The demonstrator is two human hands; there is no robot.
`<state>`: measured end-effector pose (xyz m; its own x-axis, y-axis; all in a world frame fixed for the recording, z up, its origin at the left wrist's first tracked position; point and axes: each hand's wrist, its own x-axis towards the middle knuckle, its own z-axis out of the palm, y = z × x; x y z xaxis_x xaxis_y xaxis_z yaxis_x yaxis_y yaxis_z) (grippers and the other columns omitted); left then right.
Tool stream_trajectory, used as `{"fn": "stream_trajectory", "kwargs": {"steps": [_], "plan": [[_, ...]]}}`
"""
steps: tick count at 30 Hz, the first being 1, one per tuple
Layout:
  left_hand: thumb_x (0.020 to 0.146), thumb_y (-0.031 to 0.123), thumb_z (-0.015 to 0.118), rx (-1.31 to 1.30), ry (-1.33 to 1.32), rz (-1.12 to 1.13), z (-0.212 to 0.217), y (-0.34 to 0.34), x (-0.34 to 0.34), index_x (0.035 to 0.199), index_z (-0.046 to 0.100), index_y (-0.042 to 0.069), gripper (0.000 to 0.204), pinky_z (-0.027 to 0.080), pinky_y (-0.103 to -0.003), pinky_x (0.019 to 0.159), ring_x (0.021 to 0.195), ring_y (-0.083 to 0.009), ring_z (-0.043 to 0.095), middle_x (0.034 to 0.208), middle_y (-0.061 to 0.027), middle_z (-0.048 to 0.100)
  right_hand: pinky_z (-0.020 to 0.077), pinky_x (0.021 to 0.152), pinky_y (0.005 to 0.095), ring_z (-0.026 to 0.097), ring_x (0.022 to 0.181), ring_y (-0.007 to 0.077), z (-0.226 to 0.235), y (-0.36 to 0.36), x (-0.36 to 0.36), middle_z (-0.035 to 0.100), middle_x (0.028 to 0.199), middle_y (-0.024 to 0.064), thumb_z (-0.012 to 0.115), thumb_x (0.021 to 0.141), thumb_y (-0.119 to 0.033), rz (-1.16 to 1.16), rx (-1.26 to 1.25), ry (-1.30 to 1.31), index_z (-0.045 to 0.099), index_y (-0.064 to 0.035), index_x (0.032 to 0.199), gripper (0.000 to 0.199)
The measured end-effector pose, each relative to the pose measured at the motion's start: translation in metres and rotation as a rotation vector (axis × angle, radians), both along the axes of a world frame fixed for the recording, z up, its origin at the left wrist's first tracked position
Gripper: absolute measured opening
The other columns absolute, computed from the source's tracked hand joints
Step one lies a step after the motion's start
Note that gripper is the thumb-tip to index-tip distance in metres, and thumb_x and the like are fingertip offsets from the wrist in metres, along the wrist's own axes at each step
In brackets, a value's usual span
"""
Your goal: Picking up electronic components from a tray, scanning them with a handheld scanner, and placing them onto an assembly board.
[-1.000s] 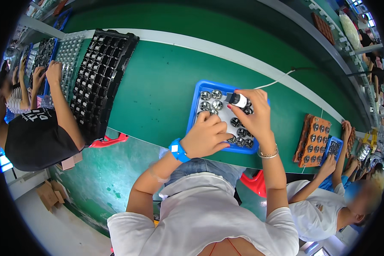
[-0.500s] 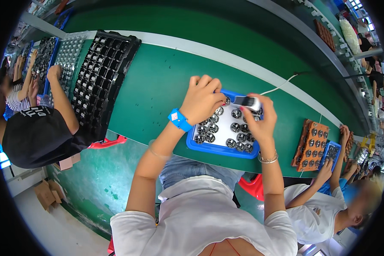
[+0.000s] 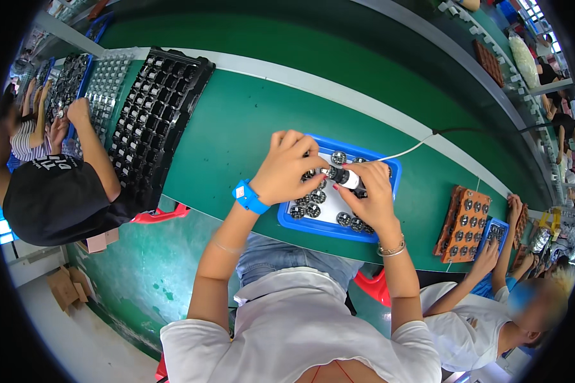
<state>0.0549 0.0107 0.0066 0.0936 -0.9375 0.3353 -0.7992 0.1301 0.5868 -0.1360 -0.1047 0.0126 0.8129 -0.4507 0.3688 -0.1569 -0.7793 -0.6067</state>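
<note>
1. Here comes my left hand [image 3: 291, 169], down from the tray's [image 3: 294, 222] far-left edge, pinching a small shiny part [image 3: 326, 171] now!
2. My right hand [image 3: 372, 195] swings leftward and nearer me.
3. The black-and-white tool's [image 3: 349, 179] dark end, apart before, meets my left fingertips!

I see a black tray [image 3: 188, 105] at ten o'clock, a white cable [image 3: 415, 147] near two, orange boards [image 3: 471, 195] just past three and cardboard boxes [image 3: 64, 287] at eight.
</note>
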Motion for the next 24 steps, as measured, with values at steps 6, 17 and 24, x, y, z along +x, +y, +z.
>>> {"fn": "stream_trajectory", "kwargs": {"steps": [6, 17, 24], "plan": [[0.072, 0.022, 0.076, -0.001, -0.044, -0.046, -0.009, -0.006, -0.006, 0.083, 0.073, 0.018, 0.012, 0.032, -0.041, 0.092, 0.099, -0.0221, 0.047, 0.088, 0.0017, 0.05, 0.0419, 0.083, 0.0372, 0.06, 0.088, 0.0272, 0.004, -0.001, -0.002, 0.067, 0.095, 0.009, 0.083, 0.067, -0.013, -0.011, 0.001, 0.007, 0.066, -0.0066, 0.104, 0.041], [0.071, 0.022, 0.076, -0.067, -0.048, -0.048, -0.014, -0.012, -0.011, 0.076, 0.071, 0.017, 0.009, 0.034, -0.041, 0.092, 0.097, -0.0206, 0.049, 0.088, 0.0028, 0.051, 0.0442, 0.083, 0.0371, 0.061, 0.086, 0.0278, 0.003, -0.004, -0.007, 0.068, 0.094, 0.0101, 0.085, 0.067, -0.015, -0.043, 0.027, -0.007, 0.067, -0.0056, 0.103, 0.042], [0.072, 0.022, 0.075, -0.059, -0.088, -0.028, -0.016, -0.015, -0.014, 0.076, 0.071, 0.017, 0.007, 0.033, -0.042, 0.091, 0.098, -0.021, 0.049, 0.087, 0.0022, 0.051, 0.0463, 0.082, 0.0355, 0.062, 0.089, 0.027, 0.002, -0.003, -0.013, 0.068, 0.095, 0.011, 0.084, 0.068, -0.01, -0.087, 0.058, 0.002, 0.066, -0.0042, 0.103, 0.039]]}}
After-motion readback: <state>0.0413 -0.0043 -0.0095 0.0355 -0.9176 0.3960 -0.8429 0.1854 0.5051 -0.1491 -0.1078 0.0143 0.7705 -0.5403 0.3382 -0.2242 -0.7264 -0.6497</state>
